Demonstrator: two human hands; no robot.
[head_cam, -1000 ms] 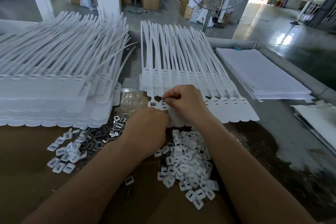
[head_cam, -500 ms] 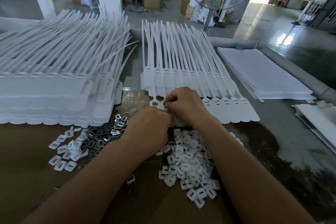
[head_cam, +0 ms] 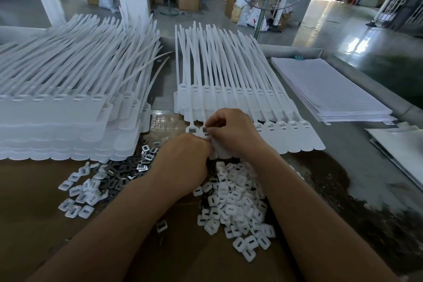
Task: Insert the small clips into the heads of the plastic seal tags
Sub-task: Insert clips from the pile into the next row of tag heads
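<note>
- Head view, centre of the frame: the seal tag head [head_cam: 205, 130] I am working on lies on the front row of seal tags [head_cam: 270, 130], second from the row's left end, beside a head [head_cam: 190, 130] that already shows a dark clip seated in it.
- My right hand [head_cam: 231, 131] has thumb and forefinger pinched narrow right at that head; I judge a clip sits between them, but the fingers hide it, so I cannot tell.
- My left hand [head_cam: 186, 158] is curled just below, knuckles to the camera, touching the tag; what it holds, if anything, is hidden.
- To seat this well, I should pin the tag flat, square the clip to the slot and press straight down until flush.
- Loose white clips [head_cam: 238, 204] are heaped under my wrists; a darker metal pile [head_cam: 128, 167] lies at lower left.
- A stacked pile of tags [head_cam: 68, 117] fills the left; paper sheets [head_cam: 329, 89] sit at right.
</note>
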